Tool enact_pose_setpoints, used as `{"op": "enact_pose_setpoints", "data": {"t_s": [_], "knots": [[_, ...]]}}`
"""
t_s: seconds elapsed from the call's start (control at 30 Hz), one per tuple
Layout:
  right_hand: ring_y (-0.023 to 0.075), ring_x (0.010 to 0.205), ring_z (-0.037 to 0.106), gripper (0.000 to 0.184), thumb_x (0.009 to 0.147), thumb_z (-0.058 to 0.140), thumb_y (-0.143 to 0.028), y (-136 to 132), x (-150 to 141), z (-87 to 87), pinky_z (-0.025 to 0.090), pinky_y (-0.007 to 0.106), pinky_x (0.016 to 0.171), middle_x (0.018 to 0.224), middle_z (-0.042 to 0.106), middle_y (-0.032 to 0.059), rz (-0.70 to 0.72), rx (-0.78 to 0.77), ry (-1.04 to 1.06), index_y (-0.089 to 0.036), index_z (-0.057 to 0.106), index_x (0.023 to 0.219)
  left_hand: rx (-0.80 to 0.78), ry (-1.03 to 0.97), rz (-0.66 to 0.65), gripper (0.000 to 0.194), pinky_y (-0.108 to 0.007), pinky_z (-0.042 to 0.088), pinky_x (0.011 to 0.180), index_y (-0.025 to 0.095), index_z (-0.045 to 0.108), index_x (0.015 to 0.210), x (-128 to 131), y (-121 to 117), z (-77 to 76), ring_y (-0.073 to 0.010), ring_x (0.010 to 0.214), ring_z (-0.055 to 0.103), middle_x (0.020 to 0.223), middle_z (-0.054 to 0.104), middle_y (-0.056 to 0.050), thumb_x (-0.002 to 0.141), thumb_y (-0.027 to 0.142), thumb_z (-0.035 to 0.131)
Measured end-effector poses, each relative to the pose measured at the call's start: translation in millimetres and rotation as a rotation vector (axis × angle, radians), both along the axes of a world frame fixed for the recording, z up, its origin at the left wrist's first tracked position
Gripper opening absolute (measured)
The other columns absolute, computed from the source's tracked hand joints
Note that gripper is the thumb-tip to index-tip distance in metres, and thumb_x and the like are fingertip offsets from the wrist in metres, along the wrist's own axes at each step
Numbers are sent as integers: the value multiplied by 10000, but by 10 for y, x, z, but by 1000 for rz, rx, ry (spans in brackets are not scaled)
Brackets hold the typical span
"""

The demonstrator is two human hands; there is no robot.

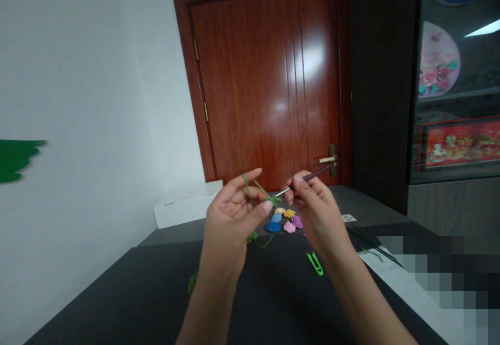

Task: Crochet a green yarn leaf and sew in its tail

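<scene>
Green yarn [261,189]; crochet hook [317,172] dark purple (silver tip).

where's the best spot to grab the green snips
Take the looped green handle of the green snips from above on the near side: they lie flat on the table, loop toward you, and their far end runs in behind the right hand.

The bare left hand [232,220] is raised with its palm turned up toward the head camera, the slender fingers [250,194] curving lightly upward and the thumb [260,211] reaching across the palm side. The bare right hand [314,209] stands just beside it, its back turned outward, with thumb and fingertips [297,179] pinched together. The bare left forearm [209,308] and bare right forearm [361,298] rise from the bottom of the view, converging toward the hands, which stay slightly apart.
</scene>
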State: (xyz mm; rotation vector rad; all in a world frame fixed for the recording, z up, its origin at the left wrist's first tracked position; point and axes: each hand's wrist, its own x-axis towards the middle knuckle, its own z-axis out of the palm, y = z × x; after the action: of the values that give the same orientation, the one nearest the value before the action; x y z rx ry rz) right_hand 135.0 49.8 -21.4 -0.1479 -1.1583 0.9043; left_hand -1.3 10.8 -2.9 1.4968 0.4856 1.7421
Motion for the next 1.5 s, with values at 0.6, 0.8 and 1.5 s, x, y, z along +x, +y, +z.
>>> {"op": "enact_pose_setpoints", "data": {"t_s": [0.6, 0.8, 1.5], "knots": [[171, 732, 618, 212, 845, 730, -107, 101, 7, -113, 476, 363, 701, 805, 700, -23, -949, 851, -255, -305, 689, 908, -76, -104, -58, 515, -224, 545, 714, 153, 697, 1228, 77, -46, -23, -120, 746, 666, 824, 713, -8, 736, 60, 814], [187, 697, 623, 91, 939, 669, -307, 80, -192, -113, 514, 368, 677, 732, 600, -8, -455, 496, 60, -253, 629, 878, -191, -117, -294, 548, -219, 499, 678, 154, 684, 1254, -7, -38, 5, -127, 748, 640, 848, 696, -26, 729, 77, 820], [109, 573, 476, 358, 895, 705, -418, -22, -200, -4, 423, 245, 586, 636, 505, -62, 235, 17, -7, -231, 440, 742, -11, -23, -15, 389, -238, 554, 779, 198, 783, 1113, 20, -59, -10, -131, 810, 666, 835, 711, -19, 744, 77, 815]]}}
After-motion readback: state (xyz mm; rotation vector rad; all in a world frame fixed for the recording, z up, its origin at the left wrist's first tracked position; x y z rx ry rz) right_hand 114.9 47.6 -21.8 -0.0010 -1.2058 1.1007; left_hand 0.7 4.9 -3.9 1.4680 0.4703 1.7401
